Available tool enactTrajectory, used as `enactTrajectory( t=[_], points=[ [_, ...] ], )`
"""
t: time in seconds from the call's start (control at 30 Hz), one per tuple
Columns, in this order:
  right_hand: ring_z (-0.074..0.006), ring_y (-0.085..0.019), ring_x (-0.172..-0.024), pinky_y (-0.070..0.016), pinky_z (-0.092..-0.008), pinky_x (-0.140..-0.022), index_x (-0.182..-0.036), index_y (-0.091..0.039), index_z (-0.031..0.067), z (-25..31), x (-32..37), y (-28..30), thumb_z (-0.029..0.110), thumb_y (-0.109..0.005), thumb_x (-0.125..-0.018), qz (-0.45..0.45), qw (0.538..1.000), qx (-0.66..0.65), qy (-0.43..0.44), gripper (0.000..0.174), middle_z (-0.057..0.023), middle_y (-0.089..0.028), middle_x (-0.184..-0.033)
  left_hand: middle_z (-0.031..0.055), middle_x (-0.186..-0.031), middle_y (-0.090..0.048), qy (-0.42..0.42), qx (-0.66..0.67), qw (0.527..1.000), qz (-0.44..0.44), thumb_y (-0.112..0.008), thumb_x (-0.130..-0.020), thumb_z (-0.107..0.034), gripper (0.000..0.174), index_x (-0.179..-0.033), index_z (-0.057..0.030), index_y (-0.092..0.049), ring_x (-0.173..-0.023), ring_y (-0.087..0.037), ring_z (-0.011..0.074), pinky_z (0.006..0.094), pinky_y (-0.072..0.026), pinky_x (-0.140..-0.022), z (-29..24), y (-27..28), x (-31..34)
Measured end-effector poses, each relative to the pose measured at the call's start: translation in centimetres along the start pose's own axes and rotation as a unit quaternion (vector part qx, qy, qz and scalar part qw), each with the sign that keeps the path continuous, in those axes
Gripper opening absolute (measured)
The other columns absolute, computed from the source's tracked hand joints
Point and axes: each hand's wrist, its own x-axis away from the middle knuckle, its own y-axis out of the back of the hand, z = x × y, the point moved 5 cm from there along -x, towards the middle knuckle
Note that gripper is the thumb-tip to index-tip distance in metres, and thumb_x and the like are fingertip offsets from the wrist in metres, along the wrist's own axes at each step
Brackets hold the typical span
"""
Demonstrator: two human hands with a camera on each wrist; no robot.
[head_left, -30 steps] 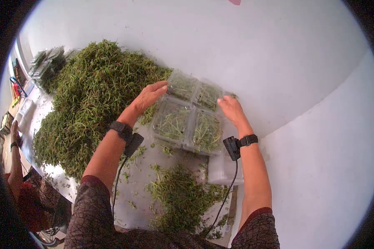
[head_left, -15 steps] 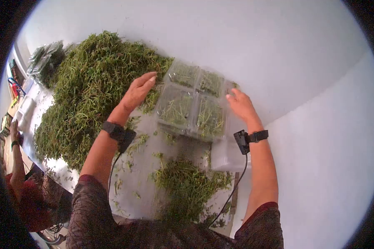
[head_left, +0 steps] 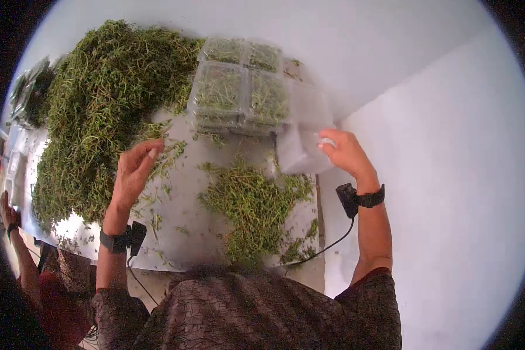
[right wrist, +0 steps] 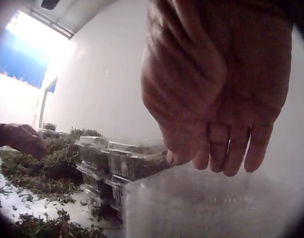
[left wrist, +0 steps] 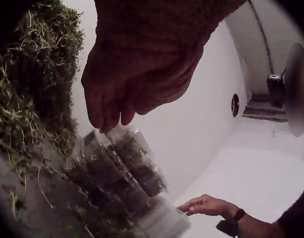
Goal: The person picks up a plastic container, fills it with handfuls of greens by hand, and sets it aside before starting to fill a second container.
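My left hand (head_left: 135, 175) hangs over the table beside a big heap of green leafy stems (head_left: 99, 111), fingers loosely extended and holding nothing. On the right, my right hand (head_left: 351, 153) is at a stack of clear plastic containers (head_left: 294, 153). Its fingers point down, fairly straight, with the tips right at the stack's top in the right wrist view. Just beyond stand filled clear plastic boxes (head_left: 219, 87), stacked side by side in a block with greens showing through the lids. A smaller pile of greens (head_left: 248, 210) lies between my arms.
More filled boxes (head_left: 30, 93) are stacked at the far left behind the heap. Another person's hand (head_left: 9, 210) rests at the table's left edge. A white wall (head_left: 437, 146) rises along the right side. Loose sprigs (head_left: 156, 221) are scattered over the white tabletop.
Both hands have come away from the filled boxes. The left has drawn back toward the body and left; the right has moved back to the clear container stack. The head view has shifted.
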Motion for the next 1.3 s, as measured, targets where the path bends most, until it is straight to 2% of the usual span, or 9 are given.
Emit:
enactTrajectory(
  t=[0.07, 0.27, 0.43, 0.5, 0.57, 0.67, 0.9, 0.97, 1.3],
  points=[
    [-0.0373, -0.060, -0.095, -0.0472, -0.0391, -0.084, -0.101, -0.063, 0.0006, -1.7, 1.1, -1.7, 0.016, -0.064, -0.076, -0.062, 0.993, -0.067, 0.069, 0.029, -0.0212, -0.062, -0.102, 0.0070, -0.106, -0.062, -0.009, 0.018, 0.999, 0.034, -0.050, -0.092, -0.013, 0.023, -0.107, 0.0012, -0.060, -0.099, -0.056, 0.0134, 0.0280, -0.0425, -0.088, 0.4, -0.9, 1.2],
    [-0.0360, -0.060, -0.093, -0.0476, -0.0404, -0.084, -0.099, -0.064, 0.0020, -1.8, 2.7, -4.1, 0.014, -0.064, -0.073, -0.076, 0.994, 0.048, 0.070, 0.028, -0.0186, -0.063, -0.101, 0.0123, -0.104, -0.064, -0.038, -0.074, 0.994, 0.075, -0.054, -0.087, -0.007, 0.019, -0.103, 0.0004, -0.061, -0.092, -0.061, 0.0188, 0.0306, -0.0478, -0.076, 0.4, -3.8, 5.1],
    [-0.0350, -0.060, -0.094, -0.0473, -0.0408, -0.084, -0.094, -0.066, 0.0037, -1.7, 2.0, -4.2, 0.015, -0.065, -0.072, -0.094, 0.991, 0.008, 0.099, 0.025, -0.0177, -0.064, -0.100, 0.0163, -0.099, -0.065, -0.107, -0.151, 0.980, 0.078, -0.056, -0.083, -0.002, 0.017, -0.098, 0.0000, -0.063, -0.086, -0.064, 0.0280, 0.0323, -0.0497, -0.071, 0.0, -4.5, 8.1],
    [-0.0346, -0.059, -0.095, -0.0472, -0.0405, -0.085, -0.092, -0.067, 0.0043, -1.8, 1.8, -4.1, 0.016, -0.066, -0.072, -0.086, 0.991, -0.015, 0.098, 0.023, -0.0175, -0.064, -0.099, 0.0166, -0.096, -0.065, -0.115, -0.162, 0.978, 0.064, -0.055, -0.083, -0.002, 0.016, -0.097, 0.0009, -0.063, -0.086, -0.064, 0.0280, 0.0327, -0.0498, -0.072, -0.3, -4.4, 9.1],
    [-0.0348, -0.059, -0.091, -0.0475, -0.0413, -0.082, -0.090, -0.067, 0.0038, -1.7, 1.7, -3.9, 0.018, -0.065, -0.072, -0.091, 0.988, 0.005, 0.125, 0.022, -0.0169, -0.064, -0.092, 0.0137, -0.099, -0.065, -0.023, -0.146, 0.986, 0.081, -0.055, -0.085, -0.004, 0.015, -0.097, 0.0004, -0.062, -0.090, -0.063, 0.0280, 0.0342, -0.0493, -0.078, 0.1, -4.5, 9.9],
    [-0.0349, -0.059, -0.084, -0.0475, -0.0426, -0.077, -0.085, -0.068, 0.0043, -1.4, 1.8, -3.6, 0.019, -0.065, -0.073, -0.100, 0.979, 0.029, 0.175, 0.019, -0.0158, -0.063, -0.082, 0.0140, -0.098, -0.065, 0.000, -0.140, 0.988, 0.065, -0.055, -0.086, -0.005, 0.016, -0.098, 0.0011, -0.062, -0.090, -0.063, 0.0279, 0.0340, -0.0492, -0.078, 1.6, -5.1, 10.9],
    [-0.0328, -0.058, -0.081, -0.0474, -0.0426, -0.073, -0.078, -0.070, 0.0070, -1.9, 0.8, -3.5, 0.022, -0.064, -0.074, -0.094, 0.964, 0.077, 0.238, 0.016, -0.0139, -0.061, -0.080, 0.0170, -0.095, -0.065, -0.067, -0.158, 0.984, 0.056, -0.055, -0.083, -0.002, 0.014, -0.093, 0.0028, -0.063, -0.086, -0.063, 0.0306, 0.0326, -0.0497, -0.075, 0.0, -7.7, 11.3],
    [-0.0312, -0.056, -0.080, -0.0463, -0.0401, -0.070, -0.079, -0.067, 0.0032, -1.7, 0.5, -3.7, 0.014, -0.063, -0.074, -0.067, 0.956, 0.079, 0.275, 0.012, -0.0113, -0.061, -0.077, 0.0178, -0.096, -0.064, -0.086, -0.153, 0.983, 0.057, -0.056, -0.082, -0.001, 0.013, -0.092, 0.0032, -0.062, -0.088, -0.063, 0.0321, 0.0333, -0.0497, -0.075, -0.2, -8.3, 11.3],
    [-0.0339, -0.058, -0.074, -0.0479, -0.0413, -0.066, -0.077, -0.065, 0.0041, -1.4, 0.6, -2.6, 0.014, -0.059, -0.077, -0.068, 0.942, 0.108, 0.311, 0.012, -0.0130, -0.062, -0.076, 0.0169, -0.100, -0.064, -0.068, -0.165, 0.980, 0.088, -0.057, -0.084, -0.002, 0.014, -0.095, 0.0020, -0.063, -0.092, -0.062, 0.0308, 0.0350, -0.0495, -0.078, -0.6, -10.6, 11.0]
  ],
)
